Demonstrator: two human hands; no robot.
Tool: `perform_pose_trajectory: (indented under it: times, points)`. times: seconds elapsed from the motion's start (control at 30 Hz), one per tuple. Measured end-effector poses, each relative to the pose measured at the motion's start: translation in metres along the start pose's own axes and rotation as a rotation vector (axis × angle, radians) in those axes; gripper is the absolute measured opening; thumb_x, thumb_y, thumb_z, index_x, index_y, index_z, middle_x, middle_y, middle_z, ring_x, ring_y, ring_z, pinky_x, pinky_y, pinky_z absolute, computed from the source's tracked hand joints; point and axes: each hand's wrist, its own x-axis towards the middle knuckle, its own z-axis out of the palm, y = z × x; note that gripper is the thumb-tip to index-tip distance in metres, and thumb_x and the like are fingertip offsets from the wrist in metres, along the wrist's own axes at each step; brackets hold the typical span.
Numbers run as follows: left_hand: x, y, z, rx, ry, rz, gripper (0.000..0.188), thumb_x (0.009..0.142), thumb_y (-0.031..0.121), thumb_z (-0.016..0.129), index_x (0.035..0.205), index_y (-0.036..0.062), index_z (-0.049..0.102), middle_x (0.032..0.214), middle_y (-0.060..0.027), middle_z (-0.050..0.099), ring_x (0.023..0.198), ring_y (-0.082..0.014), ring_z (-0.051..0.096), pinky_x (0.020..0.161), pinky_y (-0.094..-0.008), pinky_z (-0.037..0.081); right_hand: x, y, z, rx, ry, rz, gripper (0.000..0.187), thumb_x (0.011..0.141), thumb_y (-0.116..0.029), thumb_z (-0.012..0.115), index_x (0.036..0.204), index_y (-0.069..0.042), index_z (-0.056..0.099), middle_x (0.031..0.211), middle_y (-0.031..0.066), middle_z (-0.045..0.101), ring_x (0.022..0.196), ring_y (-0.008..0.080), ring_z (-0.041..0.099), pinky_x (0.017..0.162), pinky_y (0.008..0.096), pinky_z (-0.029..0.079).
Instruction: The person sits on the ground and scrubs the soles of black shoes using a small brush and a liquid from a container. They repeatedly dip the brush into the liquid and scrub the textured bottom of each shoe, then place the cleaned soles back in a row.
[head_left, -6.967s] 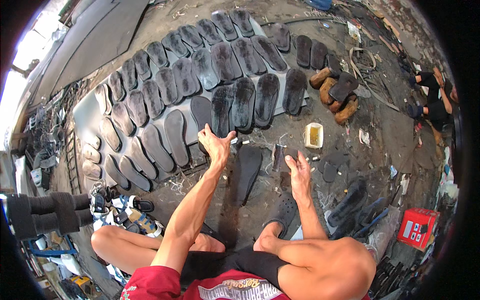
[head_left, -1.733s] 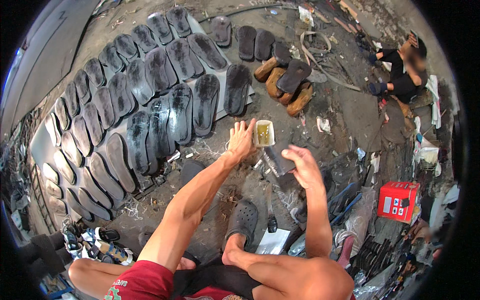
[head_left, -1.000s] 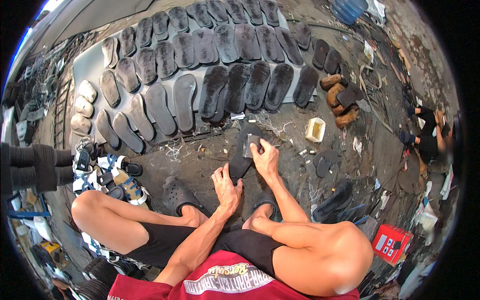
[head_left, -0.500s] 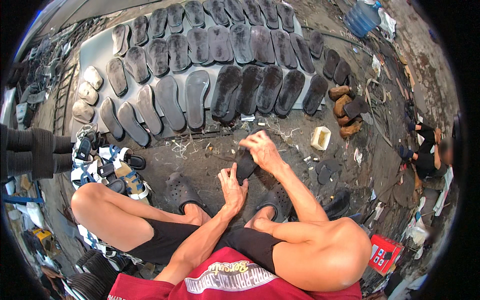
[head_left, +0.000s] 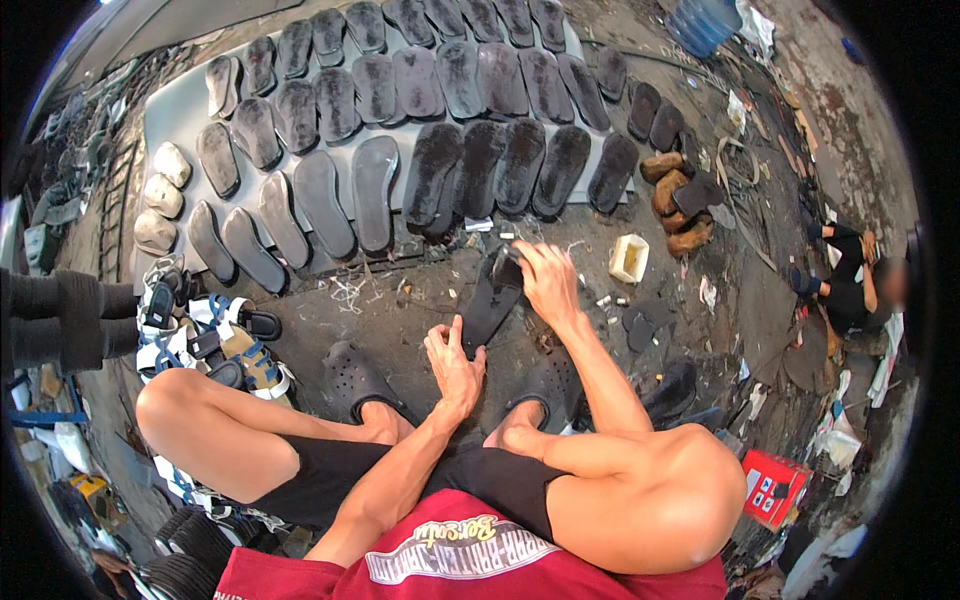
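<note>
Between my feet I hold a dark shoe sole [head_left: 492,303], slanting away with its far end to the right. My left hand [head_left: 455,370] grips its near end, thumb on one edge and forefinger stretched along the other. At the far end, my right hand [head_left: 549,285] pinches the tip from the right side. Something dark stands up a little at that tip; whether it is a separate layer I cannot make out. Beyond my hands, rows of dark soles [head_left: 375,195], several with a fuzzy top, lie on a pale board [head_left: 180,115].
Strappy sandals [head_left: 235,345] are heaped at left, beside pale rounded lumps [head_left: 155,232]. On the right are a small cream container [head_left: 629,258], brown shoe lasts [head_left: 668,205] and a red box [head_left: 775,488]. A blue water jug [head_left: 703,25] stands far right; another person [head_left: 855,290] sits at the right edge.
My right hand has shifted right and slightly down, uncovering more of the sole's far end. My left hand has moved slightly left, and the sole is tilted more to the right.
</note>
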Motion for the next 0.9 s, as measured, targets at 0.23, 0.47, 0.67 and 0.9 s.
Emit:
perform_pose_trajectory:
  times: [0.23,0.47,0.67,0.9]
  points:
    - [-0.002,-0.005,-0.005,0.015,-0.014,-0.020,0.081,0.076,0.010,0.093,0.150,0.0033,0.062,0.128,-0.0223,0.050,0.120,-0.0409,0.052,0.106,-0.0513,0.046,0.005,-0.007,0.005,-0.059,-0.032,-0.115,0.034,0.095,-0.007,0.070,0.127,-0.013,0.077,0.107,0.0095,0.075,0.100,0.0316,0.068,0.091,0.0468,0.051]
    - [0.008,0.008,-0.001,-0.056,-0.044,-0.029,0.078,0.078,0.014,0.094,0.150,0.0032,0.063,0.126,-0.0219,0.051,0.122,-0.0412,0.052,0.106,-0.0508,0.048,-0.055,-0.001,0.002,-0.014,-0.084,-0.004,0.031,0.098,-0.012,0.070,0.129,-0.010,0.073,0.108,0.0154,0.075,0.102,0.0355,0.069,0.089,0.0500,0.050]
    - [0.037,0.005,0.003,-0.107,-0.114,0.019,0.082,0.077,0.015,0.094,0.151,0.0030,0.061,0.128,-0.0208,0.052,0.121,-0.0384,0.054,0.106,-0.0503,0.050,0.006,0.023,0.007,0.022,-0.016,0.019,0.029,0.101,-0.010,0.067,0.129,-0.009,0.074,0.110,0.0157,0.074,0.101,0.0384,0.068,0.090,0.0492,0.054]
    - [0.033,-0.013,0.005,-0.441,0.117,-0.243,0.044,0.090,-0.003,0.054,0.130,-0.0032,0.072,0.103,-0.0157,0.078,0.087,-0.0256,0.073,0.086,-0.0403,0.059,-0.100,-0.056,0.008,0.018,-0.138,-0.101,0.039,0.091,-0.007,0.072,0.130,-0.010,0.074,0.106,0.0090,0.073,0.101,0.0291,0.069,0.089,0.0448,0.054]
